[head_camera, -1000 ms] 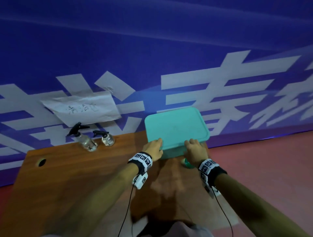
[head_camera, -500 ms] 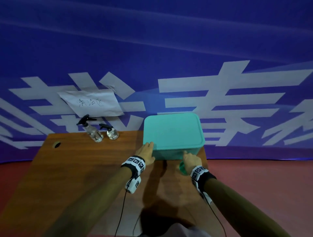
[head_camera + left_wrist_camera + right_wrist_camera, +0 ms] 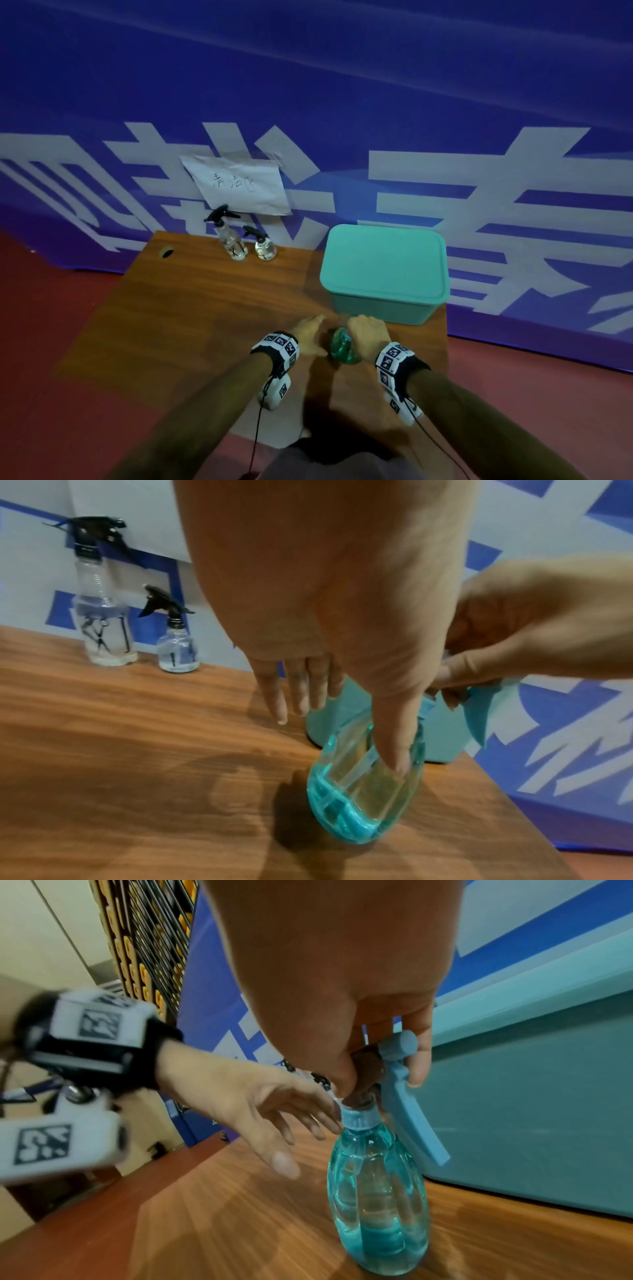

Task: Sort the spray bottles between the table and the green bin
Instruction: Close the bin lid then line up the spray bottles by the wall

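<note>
- The teal spray bottle (image 3: pixel 377 1199) stands upright at the frame's lower centre on the desk (image 3: pixel 191 308), just in front of the lidded green bin (image 3: pixel 383 274).
- The right hand (image 3: pixel 369 1031) pinches its trigger head from directly above.
- The left hand (image 3: pixel 253 1102), fingers spread and holding nothing, waits just left of the bottle.

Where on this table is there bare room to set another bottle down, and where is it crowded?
Free: the wide wood of the table between the two clear spray bottles at the back and the near edge, left of the left hand. Crowded: the right side, where the green bin, teal bottle and right hand sit close.
</note>
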